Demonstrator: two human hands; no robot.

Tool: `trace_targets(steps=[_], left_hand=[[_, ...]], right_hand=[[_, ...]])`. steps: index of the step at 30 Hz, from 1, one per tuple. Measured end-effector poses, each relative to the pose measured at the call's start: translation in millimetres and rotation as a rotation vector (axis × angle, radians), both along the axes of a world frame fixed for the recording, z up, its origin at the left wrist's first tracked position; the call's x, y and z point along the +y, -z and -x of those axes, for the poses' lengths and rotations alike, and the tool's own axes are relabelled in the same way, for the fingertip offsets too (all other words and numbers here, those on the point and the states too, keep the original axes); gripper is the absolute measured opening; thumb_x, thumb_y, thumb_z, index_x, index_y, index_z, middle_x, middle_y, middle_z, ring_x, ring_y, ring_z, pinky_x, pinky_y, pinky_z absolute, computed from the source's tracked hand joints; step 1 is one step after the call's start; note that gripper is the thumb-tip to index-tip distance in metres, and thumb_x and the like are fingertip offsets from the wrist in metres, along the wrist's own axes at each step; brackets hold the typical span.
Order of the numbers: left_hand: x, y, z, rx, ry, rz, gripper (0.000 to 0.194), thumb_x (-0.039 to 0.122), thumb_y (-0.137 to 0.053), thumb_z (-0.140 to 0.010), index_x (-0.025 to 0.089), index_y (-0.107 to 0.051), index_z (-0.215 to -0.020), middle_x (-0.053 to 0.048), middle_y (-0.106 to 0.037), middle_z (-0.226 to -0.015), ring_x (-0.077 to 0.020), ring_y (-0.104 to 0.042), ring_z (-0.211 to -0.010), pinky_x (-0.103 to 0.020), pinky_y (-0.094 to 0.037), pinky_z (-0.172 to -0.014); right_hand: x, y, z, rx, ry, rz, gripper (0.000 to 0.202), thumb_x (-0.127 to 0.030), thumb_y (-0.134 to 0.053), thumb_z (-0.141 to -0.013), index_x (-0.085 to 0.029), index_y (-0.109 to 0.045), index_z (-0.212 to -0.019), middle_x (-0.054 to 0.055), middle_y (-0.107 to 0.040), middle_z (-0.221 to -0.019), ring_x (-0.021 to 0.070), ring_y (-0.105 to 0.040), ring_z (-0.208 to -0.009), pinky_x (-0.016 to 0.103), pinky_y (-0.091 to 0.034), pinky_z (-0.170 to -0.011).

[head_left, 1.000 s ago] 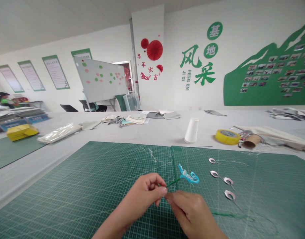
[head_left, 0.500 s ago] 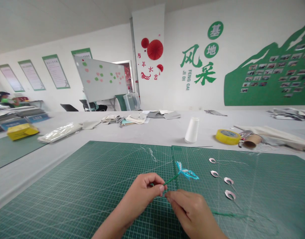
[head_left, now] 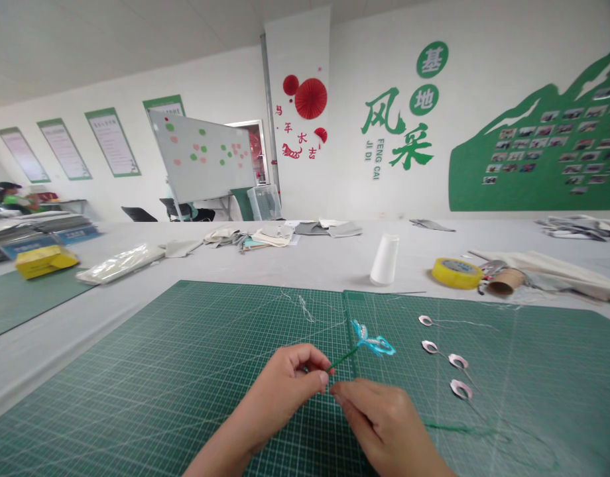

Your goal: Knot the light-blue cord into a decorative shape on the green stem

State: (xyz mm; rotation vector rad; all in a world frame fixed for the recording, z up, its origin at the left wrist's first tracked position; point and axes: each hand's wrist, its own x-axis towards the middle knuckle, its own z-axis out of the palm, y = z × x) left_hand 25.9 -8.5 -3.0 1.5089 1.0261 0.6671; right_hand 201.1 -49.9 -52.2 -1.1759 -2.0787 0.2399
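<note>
Two bare hands at work, clock read from where their fingertips nearly meet. Left hand (head_left: 295, 377), at 8 o'clock: thumb and fingers closed on one green stem (head_left: 343, 357), which slants up towards 2 o'clock. At the stem's far end, also 2 o'clock, one blue piece (head_left: 375, 343), two lobes showing, pale inside, held above the mats. Right hand (head_left: 384, 411), at 4 o'clock: fingers curled together, tips just beside the left thumb; cannot tell whether they pinch anything. Four pale pink rings (head_left: 461, 389) lie towards 3 o'clock, thin tails trailing from them. One bundle of green thread (head_left: 451, 428) between 3 and 4 o'clock, running out from beside the right hand. Further off: one white cone (head_left: 384, 260) upright at 1 o'clock; one yellow tape roll (head_left: 457, 273) at 2, one cardboard tube (head_left: 504, 281) just beyond it; one yellow box (head_left: 45, 262) between 9 and 10. Green mats (head_left: 185, 371): three counted, two adjoining beneath the work, one at 9 o'clock.
</note>
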Motion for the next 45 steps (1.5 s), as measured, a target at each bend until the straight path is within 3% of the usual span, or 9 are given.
trace_targets(steps=[6, 18, 25, 34, 38, 41, 45], left_hand=[[0.2, -0.2, -0.9, -0.044, -0.013, 0.038, 0.008, 0.022, -0.056, -0.075, 0.016, -0.052, -0.078, 0.005, -0.052, -0.064, -0.006, -0.029, -0.046, -0.021, -0.023, -0.047], [0.2, -1.0, -1.4, -0.072, -0.01, 0.046, 0.012, 0.026, -0.056, -0.078, 0.015, -0.053, -0.076, 0.004, -0.054, -0.064, -0.0042, -0.031, -0.043, -0.019, -0.021, -0.042], [0.2, -4.0, 2.3, -0.142, 0.024, 0.122, 0.016, 0.03, -0.06, -0.077, 0.015, -0.053, -0.078, 0.003, -0.057, -0.064, -0.0033, -0.03, -0.042, -0.019, -0.019, -0.041], [-1.3, -7.6, 11.9, -0.044, 0.265, 0.071, 0.014, 0.026, -0.06, -0.079, 0.015, -0.068, -0.079, 0.001, -0.06, -0.063, -0.007, -0.042, -0.05, -0.018, -0.031, -0.048], [-3.8, -8.3, 11.6, 0.003, 0.337, 0.077, 0.013, 0.024, -0.061, -0.077, 0.017, -0.072, -0.078, 0.001, -0.06, -0.062, -0.0083, -0.046, -0.052, -0.018, -0.033, -0.049], [-5.5, -8.3, 10.8, 0.008, 0.381, 0.062, 0.013, 0.02, -0.061, -0.075, 0.017, -0.074, -0.076, 0.001, -0.06, -0.061, -0.0094, -0.051, -0.055, -0.02, -0.039, -0.056], [-6.5, -7.0, 9.6, 0.083, 0.423, 0.009, 0.013, 0.019, -0.062, -0.075, 0.019, -0.074, -0.075, 0.002, -0.06, -0.06, -0.0108, -0.054, -0.057, -0.021, -0.041, -0.06]], right_hand=[[0.0, -1.6, -1.7, -0.005, -0.006, 0.042, 0.03, -0.019, -0.039, -0.093, -0.02, -0.065, -0.079, 0.002, -0.065, -0.065, 0.014, -0.061, -0.06, 0.022, -0.043, -0.057], [-6.4, -8.1, -5.6, 0.037, -0.079, -0.046, 0.025, -0.014, -0.04, -0.089, -0.018, -0.063, -0.079, 0.002, -0.063, -0.062, 0.0141, -0.058, -0.055, 0.025, -0.039, -0.055], [-1.9, -8.0, -3.7, 0.115, -0.037, 0.135, 0.029, -0.019, -0.041, -0.091, -0.019, -0.066, -0.077, 0.0, -0.064, -0.064, 0.0135, -0.059, -0.057, 0.023, -0.041, -0.056], [11.4, -8.8, -8.6, 0.396, -0.088, 0.422, 0.029, -0.031, -0.051, -0.087, -0.019, -0.07, -0.069, 0.0, -0.066, -0.064, 0.0152, -0.058, -0.061, 0.024, -0.044, -0.057], [18.2, -6.6, -14.3, 0.49, -0.187, 0.494, 0.036, -0.046, -0.057, -0.083, -0.017, -0.073, -0.07, 0.001, -0.064, -0.06, 0.0137, -0.053, -0.056, 0.024, -0.041, -0.053], [21.3, -7.0, -19.6, 0.539, -0.246, 0.55, 0.04, -0.053, -0.061, -0.078, -0.016, -0.072, -0.068, -0.003, -0.053, -0.051, 0.0094, -0.04, -0.047, 0.022, -0.032, -0.046], [21.1, -12.1, -27.0, 0.503, -0.219, 0.581, 0.026, -0.04, -0.068, -0.073, -0.016, -0.068, -0.065, -0.009, -0.036, -0.047, 0.0076, -0.025, -0.046, 0.021, -0.019, -0.043]])
